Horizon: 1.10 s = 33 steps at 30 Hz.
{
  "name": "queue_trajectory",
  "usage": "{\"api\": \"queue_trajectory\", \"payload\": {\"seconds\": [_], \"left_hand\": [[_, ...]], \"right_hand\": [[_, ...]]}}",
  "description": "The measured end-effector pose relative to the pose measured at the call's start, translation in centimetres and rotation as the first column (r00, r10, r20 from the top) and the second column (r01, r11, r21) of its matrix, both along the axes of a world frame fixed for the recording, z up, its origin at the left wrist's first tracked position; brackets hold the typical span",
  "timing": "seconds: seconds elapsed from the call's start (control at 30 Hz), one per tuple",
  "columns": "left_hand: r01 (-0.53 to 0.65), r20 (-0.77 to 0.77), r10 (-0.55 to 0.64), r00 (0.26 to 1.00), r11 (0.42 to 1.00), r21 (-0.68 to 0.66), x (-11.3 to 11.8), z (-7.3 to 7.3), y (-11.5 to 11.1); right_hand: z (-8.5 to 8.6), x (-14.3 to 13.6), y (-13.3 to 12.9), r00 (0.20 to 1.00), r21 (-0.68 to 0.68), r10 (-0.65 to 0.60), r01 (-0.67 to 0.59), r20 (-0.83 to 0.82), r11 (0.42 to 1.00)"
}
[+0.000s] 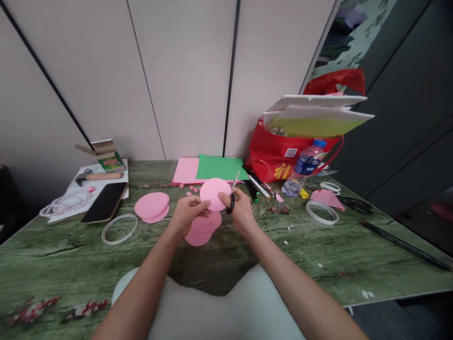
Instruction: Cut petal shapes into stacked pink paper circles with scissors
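Between my two hands is a pink paper circle, lifted above the table. My left hand pinches its lower left edge between thumb and fingers. My right hand has its thumb on the circle's right side and also holds a pair of scissors with dark handles, blades pointing up and away. Below the hands, more pink paper circles overlap on the table. Another small pile of pink circles lies left of my left hand.
Left are a white tape ring, a phone, a hammer, bead strings and an opened box. Green paper lies at the back. Right stand a red bag and a bottle, near another tape roll.
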State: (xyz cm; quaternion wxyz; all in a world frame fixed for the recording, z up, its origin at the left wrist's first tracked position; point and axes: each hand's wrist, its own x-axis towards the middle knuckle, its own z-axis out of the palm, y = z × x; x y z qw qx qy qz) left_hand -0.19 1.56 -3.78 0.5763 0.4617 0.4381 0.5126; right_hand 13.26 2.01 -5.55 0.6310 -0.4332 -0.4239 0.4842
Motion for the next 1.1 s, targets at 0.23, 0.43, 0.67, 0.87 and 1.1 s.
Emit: {"api": "queue_trajectory", "payload": {"seconds": [0.23, 0.43, 0.67, 0.87, 1.1], "left_hand": [[0.020, 0.019, -0.020, 1.000, 0.999, -0.037, -0.1, -0.5, 0.1], [-0.283, 0.229, 0.273, 0.934, 0.959, 0.009, -1.1, 0.3, 0.9], [-0.264, 0.257, 0.258, 0.931, 0.964, -0.010, -0.8, 0.7, 0.5], [-0.204, 0.268, 0.203, 0.942, 0.979, -0.027, -0.4, 0.4, 0.5], [-0.132, 0.210, 0.137, 0.968, 0.991, -0.037, -0.3, 0.2, 0.3]], "right_hand": [[0.2, 0.0, -0.4, 0.992, 0.049, 0.085, -0.090, 0.094, 0.995], [-0.3, -0.6, -0.6, 0.946, 0.006, 0.286, -0.290, 0.155, 0.957], [0.1, -1.0, -1.8, 0.818, -0.070, 0.549, -0.546, 0.172, 0.835], [0.9, -1.1, -2.2, 0.835, -0.048, 0.524, -0.524, 0.168, 0.850], [0.8, -1.0, -1.6, 0.899, 0.004, 0.429, -0.431, 0.090, 0.902]]}}
